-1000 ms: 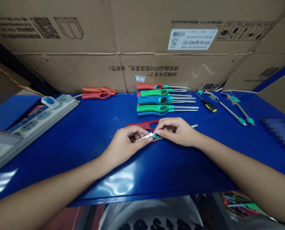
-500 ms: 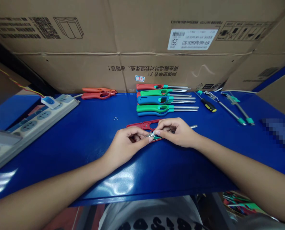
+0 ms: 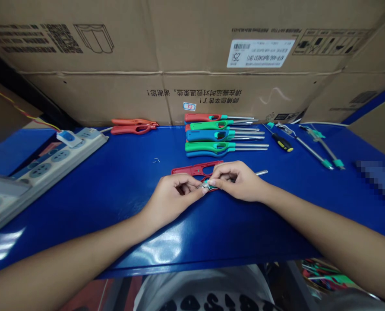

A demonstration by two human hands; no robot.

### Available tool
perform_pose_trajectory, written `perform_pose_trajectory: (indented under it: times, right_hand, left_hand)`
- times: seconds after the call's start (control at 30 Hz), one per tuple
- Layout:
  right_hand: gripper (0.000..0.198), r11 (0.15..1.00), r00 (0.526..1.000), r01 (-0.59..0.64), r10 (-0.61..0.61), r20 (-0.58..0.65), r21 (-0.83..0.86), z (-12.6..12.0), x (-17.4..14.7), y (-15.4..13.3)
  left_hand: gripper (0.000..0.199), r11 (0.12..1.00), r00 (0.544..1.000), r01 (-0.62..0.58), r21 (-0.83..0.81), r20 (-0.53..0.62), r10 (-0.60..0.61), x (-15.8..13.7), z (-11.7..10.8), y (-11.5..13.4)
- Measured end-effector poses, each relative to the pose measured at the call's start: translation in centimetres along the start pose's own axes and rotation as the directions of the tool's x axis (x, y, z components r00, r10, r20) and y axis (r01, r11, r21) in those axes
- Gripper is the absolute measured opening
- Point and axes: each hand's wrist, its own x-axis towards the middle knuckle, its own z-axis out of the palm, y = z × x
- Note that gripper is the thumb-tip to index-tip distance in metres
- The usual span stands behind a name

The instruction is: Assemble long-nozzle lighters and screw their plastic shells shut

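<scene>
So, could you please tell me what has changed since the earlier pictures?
The silvery piece at the left hand showed a long side a second ago; now only a short bit shows, though which way it moved I cannot tell. Nothing was visibly let go. The right hand, red shell, stacked lighters and screwdriver look about where they were.

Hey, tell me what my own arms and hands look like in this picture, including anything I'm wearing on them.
Your left hand and right hand are ungloved, with no rings visible. Both forearms are bare, showing no sleeves, watch or bracelet. Below the table edge, a pale grey fabric garment with bold black lettering shows.
</scene>
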Motion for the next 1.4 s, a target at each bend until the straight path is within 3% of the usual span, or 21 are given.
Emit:
perform_pose_trajectory:
  times: [0.3, 0.77, 1.17, 1.4]
  right_hand:
    - [0.032, 0.985, 0.994, -0.089, 0.077, 0.081, 0.149, -1.3, 0.5, -0.9]
    - [0.042, 0.992, 0.996, -0.088, 0.09, -0.02, 0.088, -0.1, 0.1, -0.2]
    - [0.038, 0.988, 0.991, -0.108, 0.116, -0.072, 0.114, 0.9, -0.1, -0.5]
    - [0.042, 0.989, 0.99, -0.105, 0.114, -0.08, 0.104, 0.5, 0.2, -0.7]
  left_hand:
    - [0.022, 1.0, 0.999, -0.01, -0.011, -0.039, 0.009, 0.3, -0.2, 0.7]
    - [0.023, 1.0, 0.999, -0.002, 0.007, -0.032, 0.002, 0.2, 0.0, 0.2]
    - [0.016, 0.999, 0.996, -0.04, -0.003, -0.076, 0.04, -0.2, 0.7, 0.7]
    - [0.021, 0.999, 0.999, -0.027, 0.047, -0.036, 0.029, 0.2, -0.3, 1.0]
